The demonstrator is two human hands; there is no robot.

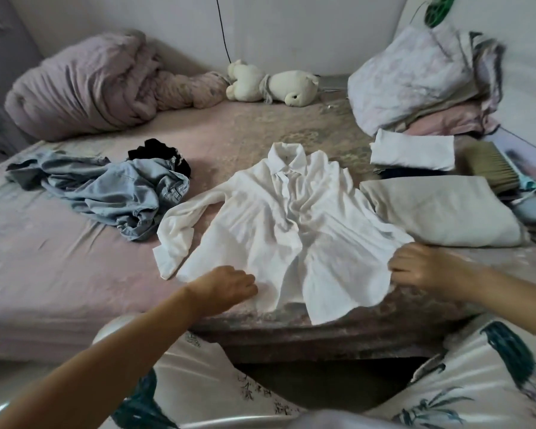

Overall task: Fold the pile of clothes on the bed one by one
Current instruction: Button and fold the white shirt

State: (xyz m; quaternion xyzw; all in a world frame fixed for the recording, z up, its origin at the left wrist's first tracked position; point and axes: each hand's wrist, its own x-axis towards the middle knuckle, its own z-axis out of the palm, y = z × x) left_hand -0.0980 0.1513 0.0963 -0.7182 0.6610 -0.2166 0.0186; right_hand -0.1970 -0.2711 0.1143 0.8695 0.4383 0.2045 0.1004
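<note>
While hands grip, white shirt lies flat

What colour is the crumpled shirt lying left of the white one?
Light blue, denim-like shirt; seen in the head view, the only one.

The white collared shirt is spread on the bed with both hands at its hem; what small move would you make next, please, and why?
Probably fold the crumpled left sleeve across the white collared shirt: it lies front up, and both hands, left hand and right hand, are already at the hem.
</note>
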